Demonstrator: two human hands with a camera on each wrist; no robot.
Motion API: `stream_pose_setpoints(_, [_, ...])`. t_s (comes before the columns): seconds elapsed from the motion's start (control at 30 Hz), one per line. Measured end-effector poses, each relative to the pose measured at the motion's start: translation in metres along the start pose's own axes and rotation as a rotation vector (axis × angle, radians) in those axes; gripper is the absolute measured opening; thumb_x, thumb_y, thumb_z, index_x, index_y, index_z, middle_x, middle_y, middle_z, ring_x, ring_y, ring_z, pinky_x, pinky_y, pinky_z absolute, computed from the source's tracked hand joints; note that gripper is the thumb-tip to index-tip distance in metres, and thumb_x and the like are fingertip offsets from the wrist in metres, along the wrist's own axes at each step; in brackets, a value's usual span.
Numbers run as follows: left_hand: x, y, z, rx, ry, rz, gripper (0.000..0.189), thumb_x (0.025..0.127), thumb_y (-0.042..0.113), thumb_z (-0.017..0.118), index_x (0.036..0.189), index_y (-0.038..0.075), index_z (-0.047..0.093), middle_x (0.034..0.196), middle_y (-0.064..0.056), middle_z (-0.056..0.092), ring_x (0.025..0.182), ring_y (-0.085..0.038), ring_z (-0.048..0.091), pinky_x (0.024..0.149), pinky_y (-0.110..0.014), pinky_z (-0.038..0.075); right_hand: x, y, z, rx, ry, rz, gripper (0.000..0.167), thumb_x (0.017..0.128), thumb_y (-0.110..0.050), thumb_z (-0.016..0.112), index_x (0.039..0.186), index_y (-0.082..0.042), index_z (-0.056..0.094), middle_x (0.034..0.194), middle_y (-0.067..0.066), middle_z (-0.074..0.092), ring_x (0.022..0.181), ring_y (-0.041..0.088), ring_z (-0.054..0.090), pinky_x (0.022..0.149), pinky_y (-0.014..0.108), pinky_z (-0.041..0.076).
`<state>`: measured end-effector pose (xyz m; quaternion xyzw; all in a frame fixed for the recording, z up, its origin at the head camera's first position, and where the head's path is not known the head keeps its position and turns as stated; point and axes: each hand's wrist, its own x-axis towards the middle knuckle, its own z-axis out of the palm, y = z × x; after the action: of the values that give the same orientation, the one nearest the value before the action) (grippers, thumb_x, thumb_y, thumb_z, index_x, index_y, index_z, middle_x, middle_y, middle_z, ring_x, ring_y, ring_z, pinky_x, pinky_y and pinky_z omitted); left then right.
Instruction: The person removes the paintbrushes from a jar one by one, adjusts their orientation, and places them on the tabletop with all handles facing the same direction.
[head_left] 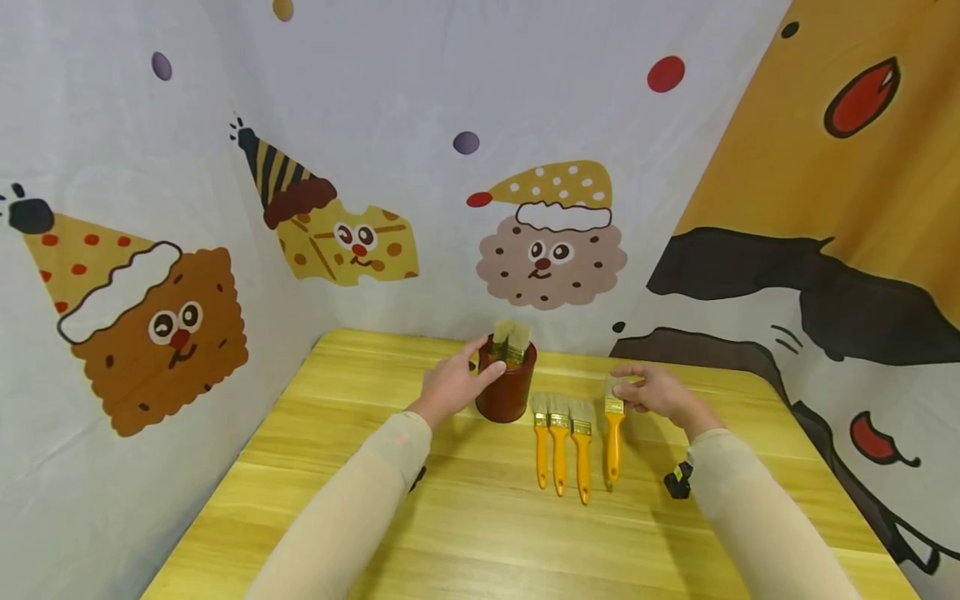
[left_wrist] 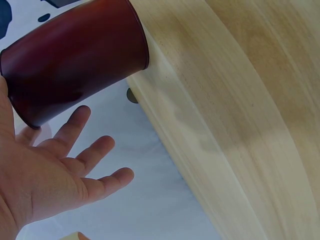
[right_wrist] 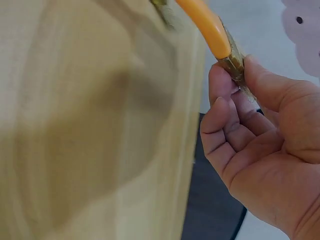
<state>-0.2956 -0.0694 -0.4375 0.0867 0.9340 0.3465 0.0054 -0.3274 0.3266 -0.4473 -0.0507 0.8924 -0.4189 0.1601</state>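
Sleeves (head_left: pixel 352 510) are cropped; the cup (head_left: pixel 504 400) hides the lower parts of its brushes (head_left: pixel 519 340).

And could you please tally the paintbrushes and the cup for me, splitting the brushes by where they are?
Flat paintbrushes lying on the table: 3
Flat paintbrush pinched in the right hand: 1
Flat paintbrushes showing above the cup's rim: 2
Reddish-brown cup: 1
Total: 7
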Motion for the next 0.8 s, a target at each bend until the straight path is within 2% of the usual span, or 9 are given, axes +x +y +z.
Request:
stream_pose_setpoints(0.17, [-0.001, 0.0, -0.001, -0.006, 0.001, 0.01, 0.073, 0.105, 0.07, 0.05, 0.169, 0.04, 0.032, 0.143, -0.007, 0.071, 0.117, -0.035, 0.072, 0.11, -0.073, 0.041, 0.006, 0.013, 0.016, -0.004, -0.025, 0.004, 0.056, 0.108, -0.021, 0.066, 0.156, 0.002, 0.05, 0.096, 0.014, 0.074, 0.085, 0.029, 0.068, 0.079, 0.043, 0.058])
stream_pose_setpoints(0.33, [-0.001, -0.001, -0.002, -0.003, 0.004, 0.012, 0.076, 0.103, 0.076, 0.047, 0.169, 0.041, 0.032, 0.134, -0.005, 0.076, 0.106, -0.03, 0.073, 0.107, -0.069, 0.044, 0.01, 0.02, 0.028, -0.011, -0.007, 0.008, 0.055, 0.108, -0.022, 0.066, 0.156, 0.002, 0.051, 0.098, 0.016, 0.075, 0.084, 0.026, 0.069, 0.078, 0.039, 0.059])
stream_pose_setpoints(0.57, [0.001, 0.0, -0.001, -0.008, 0.001, 0.02, 0.076, 0.103, 0.075, 0.048, 0.169, 0.041, 0.032, 0.133, -0.005, 0.076, 0.109, -0.03, 0.073, 0.108, -0.069, 0.044, 0.013, 0.027, 0.04, -0.105, 0.015, 0.012, 0.049, 0.109, -0.022, 0.064, 0.15, 0.005, 0.055, 0.109, 0.018, 0.075, 0.083, 0.02, 0.069, 0.075, 0.033, 0.061])
stream_pose_setpoints(0.7, [0.001, -0.001, -0.002, 0.0, 0.005, 0.016, 0.074, 0.104, 0.073, 0.048, 0.169, 0.041, 0.031, 0.128, -0.007, 0.078, 0.102, -0.03, 0.074, 0.105, -0.066, 0.046, 0.016, 0.029, 0.043, -0.131, 0.035, 0.013, 0.048, 0.109, -0.024, 0.065, 0.149, 0.002, 0.058, 0.117, 0.02, 0.074, 0.088, 0.02, 0.07, 0.077, 0.032, 0.062])
stream_pose_setpoints(0.8, [0.001, -0.001, -0.002, 0.002, 0.004, 0.015, 0.074, 0.104, 0.072, 0.049, 0.169, 0.04, 0.031, 0.133, -0.007, 0.076, 0.105, -0.032, 0.073, 0.107, -0.067, 0.045, 0.015, 0.031, 0.045, -0.118, 0.04, 0.031, 0.046, 0.109, -0.024, 0.065, 0.149, -0.001, 0.059, 0.12, 0.02, 0.072, 0.09, 0.02, 0.07, 0.078, 0.032, 0.062])
